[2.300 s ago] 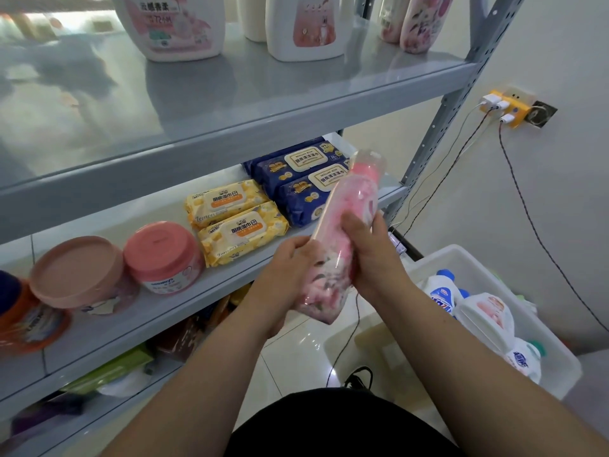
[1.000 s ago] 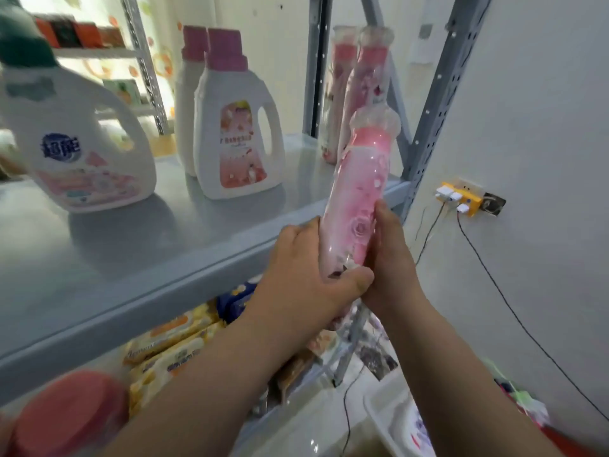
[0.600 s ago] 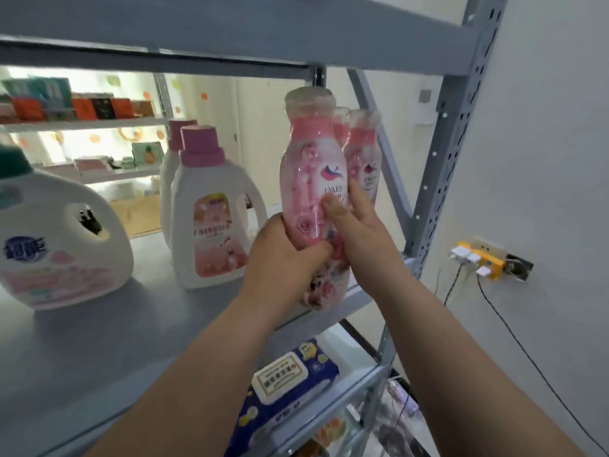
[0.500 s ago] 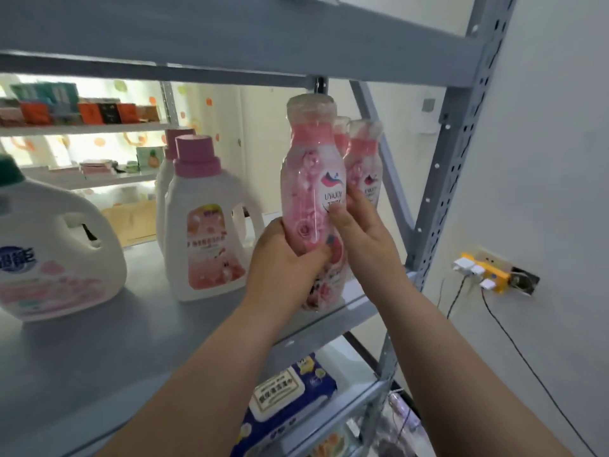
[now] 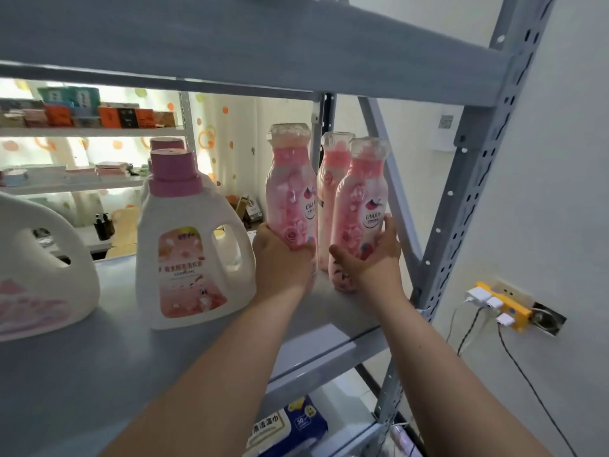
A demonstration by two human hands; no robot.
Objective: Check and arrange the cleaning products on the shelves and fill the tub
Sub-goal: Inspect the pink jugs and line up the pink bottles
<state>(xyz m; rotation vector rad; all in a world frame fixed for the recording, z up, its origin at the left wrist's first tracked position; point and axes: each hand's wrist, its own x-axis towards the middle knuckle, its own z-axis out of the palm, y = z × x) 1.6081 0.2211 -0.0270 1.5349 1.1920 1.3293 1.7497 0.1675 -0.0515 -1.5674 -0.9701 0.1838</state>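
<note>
L hand [image 5: 280, 258]: fingers wrapped round lower body of L pink bottle [image 5: 291, 192]; bottle upright, rising to 12 from grip, base hidden.
R hand [image 5: 372, 258]: clasps R pink bottle [image 5: 361, 199] low; upright on grey shelf [image 5: 164, 374], at 3 of L bottle.
3rd pink bottle [image 5: 331, 166]: behind, between them.
Labels: "UYAJ…", rest unclear.
Wipes pack [image 5: 290, 427]: at 6, "清洁湿巾", "50".

The left hand [image 5: 280, 267] is gripping a pink bottle [image 5: 290, 192] on the grey shelf [image 5: 99, 374], and the right hand [image 5: 374, 262] is gripping a second pink bottle [image 5: 361, 199] just beside it. A third pink bottle [image 5: 329, 173] is standing behind them.
</note>
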